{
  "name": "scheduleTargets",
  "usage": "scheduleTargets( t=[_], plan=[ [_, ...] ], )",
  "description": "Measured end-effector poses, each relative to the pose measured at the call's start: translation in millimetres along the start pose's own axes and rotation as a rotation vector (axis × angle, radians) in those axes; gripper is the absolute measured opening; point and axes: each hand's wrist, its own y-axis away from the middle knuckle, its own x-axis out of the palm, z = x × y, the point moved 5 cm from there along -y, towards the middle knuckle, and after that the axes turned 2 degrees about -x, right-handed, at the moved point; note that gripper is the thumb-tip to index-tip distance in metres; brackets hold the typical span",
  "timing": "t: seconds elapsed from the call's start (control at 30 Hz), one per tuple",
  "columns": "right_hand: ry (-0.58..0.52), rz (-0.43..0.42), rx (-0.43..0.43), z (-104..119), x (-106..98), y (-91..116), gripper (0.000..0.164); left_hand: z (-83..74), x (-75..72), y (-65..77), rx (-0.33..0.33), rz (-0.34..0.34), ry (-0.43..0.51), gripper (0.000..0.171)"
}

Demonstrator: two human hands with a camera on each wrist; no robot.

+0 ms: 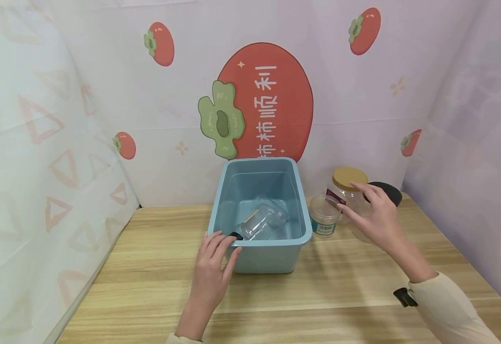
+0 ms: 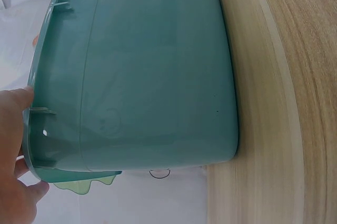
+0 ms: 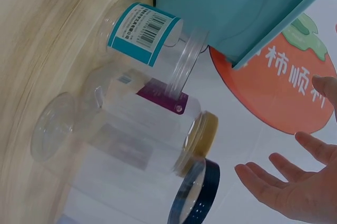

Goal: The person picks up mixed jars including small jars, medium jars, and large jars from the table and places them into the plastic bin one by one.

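A blue plastic bin (image 1: 263,260) stands mid-table, with clear plastic containers (image 1: 261,222) lying inside, one showing a black cap. At its near left corner, my left hand (image 1: 210,267) holds the rim, thumb and fingers on either side; the left wrist view shows the hand (image 2: 16,145) at that rim. Over the jars to the right, my right hand (image 1: 377,217) hovers with fingers spread and holds nothing. Below it are a clear lidless jar (image 3: 145,34) with a teal label, a gold-lidded jar (image 1: 350,178) and a black-lidded jar (image 3: 195,192).
The wood-grain table (image 1: 155,286) ends at a white cloth backdrop (image 1: 181,110) printed with persimmons. Cloth also hangs along the left and right sides. The jars stand close together beside the bin's right wall.
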Motion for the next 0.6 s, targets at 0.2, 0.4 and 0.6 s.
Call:
scheduleTargets(
  t=[0.2, 0.4, 0.6],
  plan=[
    [0.005, -0.003, 0.007, -6, -5, 2, 0.063, 0.2, -0.5, -0.3, 0.005, -0.004, 0.006, 0.052],
    [0.007, 0.011, 0.027, -11, -8, 5, 0.062, -0.4, -0.8, -0.5, 0.009, -0.007, 0.001, 0.051],
    [0.016, 0.012, 0.033, -16, -12, 7, 0.061, -0.7, -0.9, -0.5, 0.013, -0.010, 0.003, 0.046]
  ],
)
